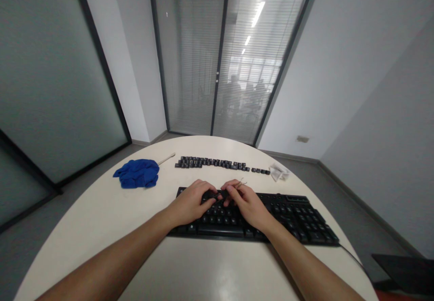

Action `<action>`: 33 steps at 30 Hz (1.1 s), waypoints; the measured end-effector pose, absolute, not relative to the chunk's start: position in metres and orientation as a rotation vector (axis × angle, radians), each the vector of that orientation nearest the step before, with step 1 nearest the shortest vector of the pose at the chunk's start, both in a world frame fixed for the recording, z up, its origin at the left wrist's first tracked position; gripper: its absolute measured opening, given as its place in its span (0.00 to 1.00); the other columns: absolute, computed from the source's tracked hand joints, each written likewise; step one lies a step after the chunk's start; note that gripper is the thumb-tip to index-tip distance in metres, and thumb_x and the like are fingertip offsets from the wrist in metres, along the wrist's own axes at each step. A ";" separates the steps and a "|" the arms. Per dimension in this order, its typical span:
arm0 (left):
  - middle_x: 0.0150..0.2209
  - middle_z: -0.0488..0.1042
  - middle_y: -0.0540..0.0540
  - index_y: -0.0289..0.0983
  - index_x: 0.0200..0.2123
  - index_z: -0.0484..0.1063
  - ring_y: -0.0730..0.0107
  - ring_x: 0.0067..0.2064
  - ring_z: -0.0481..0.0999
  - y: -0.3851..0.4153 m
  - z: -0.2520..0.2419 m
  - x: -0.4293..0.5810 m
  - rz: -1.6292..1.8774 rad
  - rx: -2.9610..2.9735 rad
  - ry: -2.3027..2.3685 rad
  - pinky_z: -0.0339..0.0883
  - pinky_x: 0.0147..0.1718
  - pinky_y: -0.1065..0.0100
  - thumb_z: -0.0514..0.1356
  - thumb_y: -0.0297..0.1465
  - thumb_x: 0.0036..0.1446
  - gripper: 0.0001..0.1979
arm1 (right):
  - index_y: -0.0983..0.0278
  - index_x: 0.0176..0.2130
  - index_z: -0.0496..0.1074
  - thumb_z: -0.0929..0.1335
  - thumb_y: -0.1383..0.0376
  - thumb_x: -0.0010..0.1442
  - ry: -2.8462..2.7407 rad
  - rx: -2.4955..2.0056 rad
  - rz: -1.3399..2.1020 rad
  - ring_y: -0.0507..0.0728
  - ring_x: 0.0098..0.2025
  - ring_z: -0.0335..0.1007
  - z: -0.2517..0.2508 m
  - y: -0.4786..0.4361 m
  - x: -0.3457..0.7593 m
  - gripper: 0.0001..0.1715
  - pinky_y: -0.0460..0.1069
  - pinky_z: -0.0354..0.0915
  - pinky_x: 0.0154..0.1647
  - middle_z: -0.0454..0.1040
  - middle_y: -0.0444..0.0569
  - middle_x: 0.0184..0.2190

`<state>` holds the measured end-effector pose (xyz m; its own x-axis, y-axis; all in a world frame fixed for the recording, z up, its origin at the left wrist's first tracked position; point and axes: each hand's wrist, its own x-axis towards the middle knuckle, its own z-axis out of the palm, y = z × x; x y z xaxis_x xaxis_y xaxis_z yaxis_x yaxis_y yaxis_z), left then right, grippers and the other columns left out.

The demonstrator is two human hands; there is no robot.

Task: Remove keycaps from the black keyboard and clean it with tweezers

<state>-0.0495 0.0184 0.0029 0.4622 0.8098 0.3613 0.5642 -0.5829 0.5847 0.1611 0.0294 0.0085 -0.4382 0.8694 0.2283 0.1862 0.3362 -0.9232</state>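
Observation:
A black keyboard (220, 231) lies in front of me, with both hands over its upper middle. My left hand (191, 201) is curled at the left part of the keys, thumb and fingers drawn together; what lies between them is too dark and small to make out. Close beside it, my right hand (249, 204) is closed, and a thin wire keycap puller (242, 181) sticks out above its fingers. The fingertips of both hands nearly meet. Behind the keyboard, loose black keycaps (212, 162) are laid out in rows.
On the round white table (162, 260), a crumpled blue cloth (138, 173) and a thin brush-like stick (167, 158) lie to the left. Some crumpled white tissue (280, 172) is at the far right. The keyboard's cable (351, 255) runs off the right edge.

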 end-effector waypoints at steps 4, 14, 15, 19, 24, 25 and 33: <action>0.40 0.75 0.46 0.40 0.41 0.71 0.61 0.46 0.71 0.019 0.002 -0.050 0.887 2.382 1.143 0.65 0.47 0.59 0.59 0.29 0.59 0.06 | 0.63 0.41 0.68 0.60 0.51 0.68 -1.786 -0.982 1.141 0.52 0.30 0.73 0.007 0.030 0.162 0.20 0.47 0.64 0.31 0.76 0.46 0.31; 0.39 0.75 0.46 0.39 0.40 0.72 0.62 0.45 0.71 0.018 0.003 -0.051 0.887 2.403 1.106 0.66 0.47 0.60 0.60 0.26 0.57 0.07 | 0.62 0.38 0.66 0.58 0.45 0.66 -1.601 -1.075 1.118 0.53 0.25 0.71 0.006 0.032 0.163 0.25 0.45 0.61 0.23 0.74 0.45 0.25; 0.39 0.75 0.47 0.39 0.39 0.73 0.62 0.45 0.71 0.018 0.004 -0.051 0.884 2.396 1.101 0.66 0.47 0.60 0.60 0.26 0.57 0.06 | 0.62 0.38 0.66 0.58 0.44 0.66 -1.591 -1.084 1.113 0.53 0.25 0.71 0.007 0.032 0.163 0.25 0.45 0.61 0.23 0.74 0.45 0.25; 0.39 0.76 0.47 0.40 0.38 0.74 0.62 0.45 0.71 0.020 0.003 -0.051 0.873 2.372 1.091 0.66 0.47 0.60 0.62 0.27 0.57 0.05 | 0.62 0.38 0.65 0.58 0.44 0.65 -1.581 -1.100 1.098 0.53 0.25 0.70 0.007 0.031 0.163 0.25 0.45 0.61 0.23 0.74 0.45 0.24; 0.42 0.76 0.48 0.42 0.43 0.74 0.63 0.46 0.73 0.022 -0.001 -0.053 0.883 2.286 1.141 0.66 0.49 0.60 0.61 0.24 0.55 0.13 | 0.62 0.38 0.66 0.58 0.44 0.66 -1.590 -1.099 1.098 0.53 0.24 0.69 0.007 0.031 0.163 0.25 0.45 0.60 0.22 0.73 0.45 0.23; 0.43 0.76 0.48 0.42 0.44 0.73 0.63 0.47 0.73 0.022 -0.002 -0.053 0.882 2.274 1.148 0.66 0.50 0.60 0.60 0.23 0.54 0.15 | 0.62 0.38 0.66 0.58 0.44 0.65 -1.593 -1.100 1.093 0.53 0.24 0.69 0.007 0.031 0.163 0.25 0.45 0.61 0.22 0.73 0.45 0.23; 0.40 0.77 0.48 0.41 0.38 0.75 0.63 0.45 0.73 0.023 0.000 -0.054 0.878 2.292 1.133 0.65 0.49 0.60 0.62 0.26 0.56 0.07 | 0.62 0.37 0.66 0.58 0.44 0.65 -1.597 -1.113 1.064 0.53 0.24 0.69 0.007 0.032 0.163 0.26 0.46 0.61 0.23 0.72 0.45 0.22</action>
<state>-0.0535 0.0228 -0.0003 0.4641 0.8151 0.3467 0.5395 -0.5705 0.6192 0.1627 0.0316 0.0068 -0.1997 0.9616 0.1883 0.1969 0.2277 -0.9536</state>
